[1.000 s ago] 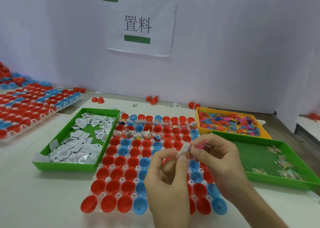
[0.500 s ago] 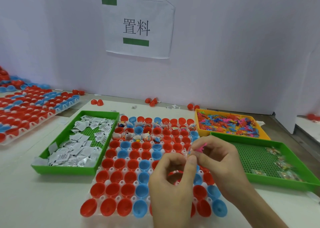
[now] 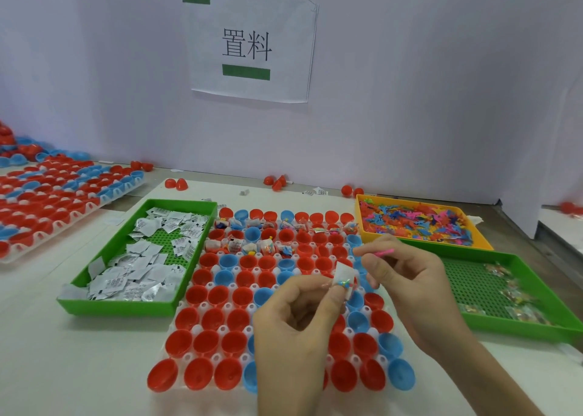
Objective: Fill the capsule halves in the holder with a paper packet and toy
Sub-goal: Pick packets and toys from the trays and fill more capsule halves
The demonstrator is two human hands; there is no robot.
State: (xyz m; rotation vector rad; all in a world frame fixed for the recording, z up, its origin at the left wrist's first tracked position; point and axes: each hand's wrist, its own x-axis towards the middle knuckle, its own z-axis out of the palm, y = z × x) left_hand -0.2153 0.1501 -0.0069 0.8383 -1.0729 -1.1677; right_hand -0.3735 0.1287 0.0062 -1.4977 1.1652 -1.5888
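Note:
A white holder (image 3: 202,305) carries rows of red and blue capsule halves (image 3: 217,295). Several halves in its far rows hold packets and toys (image 3: 252,247); the nearer rows look bare. Both hands hover over the holder's right side. My left hand (image 3: 293,330) pinches a small white paper packet (image 3: 343,273) with a small colourful piece between thumb and forefinger. My right hand (image 3: 407,276) pinches a thin pink toy (image 3: 383,252) at its fingertips, just above and right of the packet.
A green tray (image 3: 104,303) of white paper packets lies left of the holder. An orange tray (image 3: 362,235) of colourful toys sits far right, a green tray (image 3: 561,327) with small clear bags in front of it. Another filled holder (image 3: 47,201) and loose red halves lie at far left.
The white packet in my left hand's pinch has come up into view and sits higher. My right hand has drawn slightly away to the right with the pink toy.

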